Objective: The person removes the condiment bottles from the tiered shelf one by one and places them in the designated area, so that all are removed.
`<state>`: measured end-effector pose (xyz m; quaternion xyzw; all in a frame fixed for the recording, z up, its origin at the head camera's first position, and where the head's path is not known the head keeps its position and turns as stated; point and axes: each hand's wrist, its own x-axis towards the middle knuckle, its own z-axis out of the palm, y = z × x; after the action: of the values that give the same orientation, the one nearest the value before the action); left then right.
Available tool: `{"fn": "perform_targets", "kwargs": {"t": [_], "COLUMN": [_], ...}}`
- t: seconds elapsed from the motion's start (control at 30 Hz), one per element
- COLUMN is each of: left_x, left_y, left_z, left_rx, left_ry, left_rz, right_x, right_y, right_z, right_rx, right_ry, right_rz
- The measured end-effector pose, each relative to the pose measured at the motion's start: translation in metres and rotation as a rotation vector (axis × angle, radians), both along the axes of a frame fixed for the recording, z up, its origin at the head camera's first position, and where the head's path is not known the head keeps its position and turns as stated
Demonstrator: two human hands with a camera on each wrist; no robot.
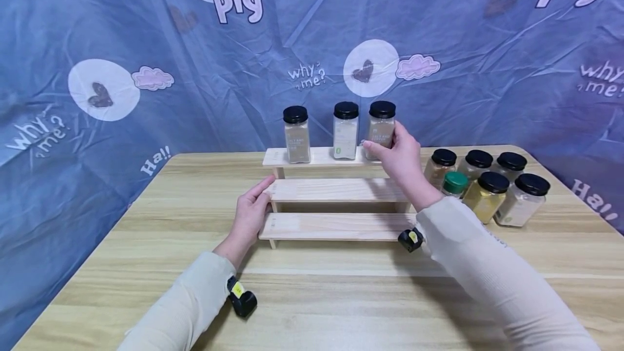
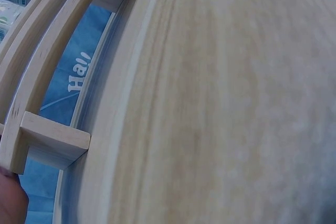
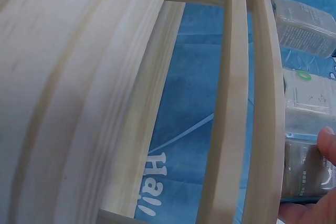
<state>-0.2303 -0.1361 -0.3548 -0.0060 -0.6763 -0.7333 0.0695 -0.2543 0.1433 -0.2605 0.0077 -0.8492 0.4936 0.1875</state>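
A three-tier wooden rack (image 1: pixel 336 189) stands on the table, with three black-capped spice jars on its top tier. The left spice jar (image 1: pixel 297 137) has brownish contents, while the middle spice jar (image 1: pixel 345 133) looks whitish. My right hand (image 1: pixel 402 153) grips the brownish right spice jar (image 1: pixel 382 123) between thumb and fingers; the jar is upright at the right end of that tier. In the right wrist view, the thumb (image 3: pixel 327 145) lies against this jar. My left hand (image 1: pixel 248 213) touches the rack's left end with its visible fingers extended; some fingers are hidden.
Several more spice jars stand grouped at the right of the table (image 1: pixel 322 297): one green-capped jar (image 1: pixel 454 183), a yellow-filled jar (image 1: pixel 485 196), a pale jar (image 1: pixel 520 202) and others behind. A blue printed cloth (image 1: pixel 273 58) hangs behind the table.
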Motion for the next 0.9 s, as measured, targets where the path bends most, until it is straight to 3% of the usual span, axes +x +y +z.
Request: {"fn": "perform_targets", "kwargs": {"t": [0.5,0.9], "left_x": [-0.001,0.000], "left_y": [0.000,0.000], "left_z": [0.000,0.000], "left_rx": [-0.017,-0.005], "left_ry": [0.001,0.009], "left_rz": [0.010,0.004], "right_x": [0.010,0.030], "right_y": [0.007,0.019], "right_z": [0.002,0.005], "right_rx": [0.013,-0.003], "right_ry": [-0.018,-0.013], "right_rz": [0.002,-0.033]}}
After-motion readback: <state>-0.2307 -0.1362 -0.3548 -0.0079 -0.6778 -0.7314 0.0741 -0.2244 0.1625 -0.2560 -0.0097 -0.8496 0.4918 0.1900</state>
